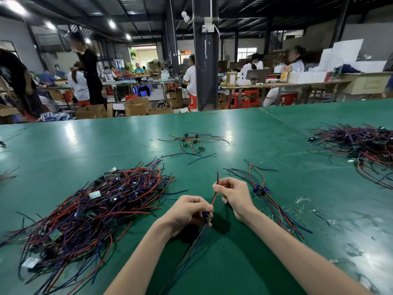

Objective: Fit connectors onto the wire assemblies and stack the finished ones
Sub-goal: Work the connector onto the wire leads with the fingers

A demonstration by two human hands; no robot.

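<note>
My left hand (189, 213) grips a small blue connector (205, 216) of a wire assembly; its dark and blue wires trail down toward me. My right hand (234, 194) pinches a red wire (214, 196) that runs from the connector up past my fingers. To the right of my right hand lies a small aligned stack of assemblies (261, 189) with blue connectors. A big tangled pile of red, blue and black wire assemblies (89, 209) with small circuit boards lies to the left.
All lies on a green table (234, 262). A small cluster of assemblies (192, 141) sits further out, and another large wire pile (365, 145) at the right. Wire scraps (308, 205) dot the right side. People work at benches beyond the table.
</note>
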